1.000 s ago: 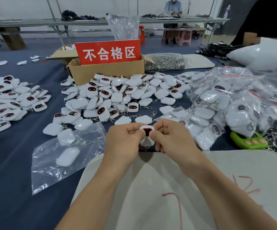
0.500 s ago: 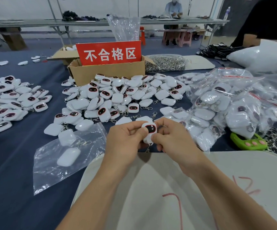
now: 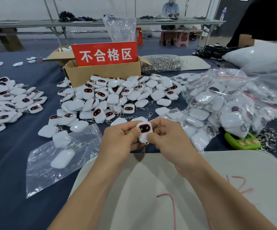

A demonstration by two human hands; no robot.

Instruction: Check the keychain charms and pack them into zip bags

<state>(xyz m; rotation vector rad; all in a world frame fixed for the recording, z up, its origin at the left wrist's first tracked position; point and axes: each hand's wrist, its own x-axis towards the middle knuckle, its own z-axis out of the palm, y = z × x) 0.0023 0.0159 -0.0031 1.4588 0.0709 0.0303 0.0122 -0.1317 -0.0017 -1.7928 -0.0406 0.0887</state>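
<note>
Both hands (image 3: 144,140) pinching rounded glossy white charm (image 3: 144,130)

In the frame's centre the charm pile (image 3: 118,97) lies before the box (image 3: 104,73). A bag (image 3: 59,156) lies at lower left, packed bags (image 3: 225,107) at right.

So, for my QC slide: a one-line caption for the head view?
Left hand and right hand hold a white square keychain charm, face up, for inspection.
</note>
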